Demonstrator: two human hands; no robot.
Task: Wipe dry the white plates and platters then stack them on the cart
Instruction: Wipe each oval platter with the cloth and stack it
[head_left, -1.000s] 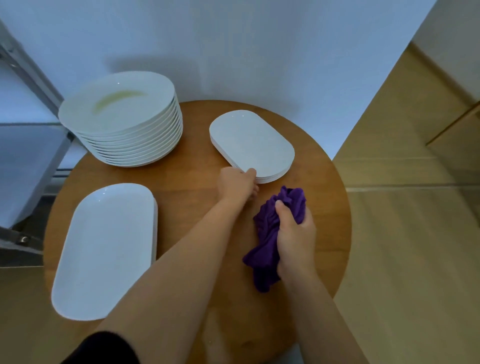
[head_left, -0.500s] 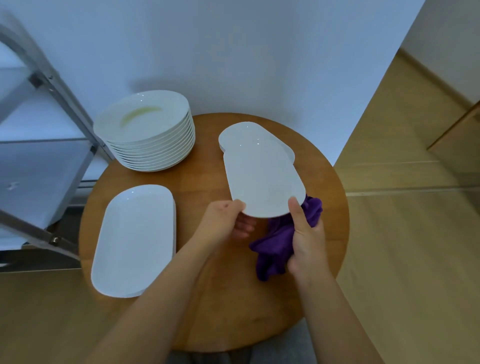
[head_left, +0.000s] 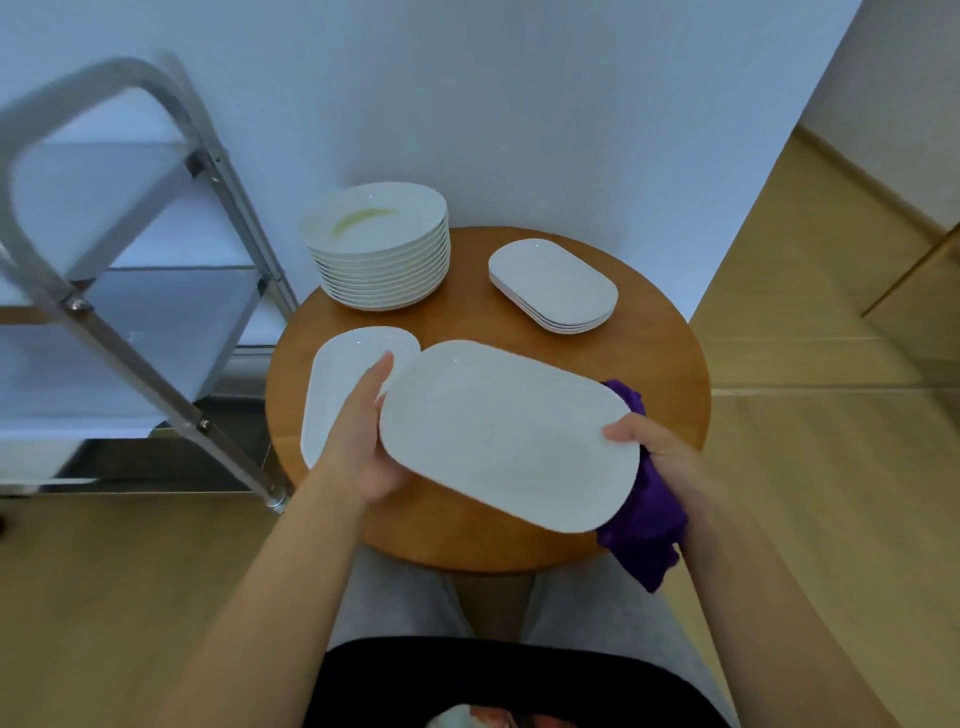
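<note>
platter: white | cloth: purple | table: orange-brown wood | cart: grey metal

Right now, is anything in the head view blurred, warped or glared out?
Head view: the cart frame at left is smeared by motion blur and bowed by the wide-angle lens; the light is dim and bluish; only small glints show on the held platter, and both hands, left and right, read sharp.
</note>
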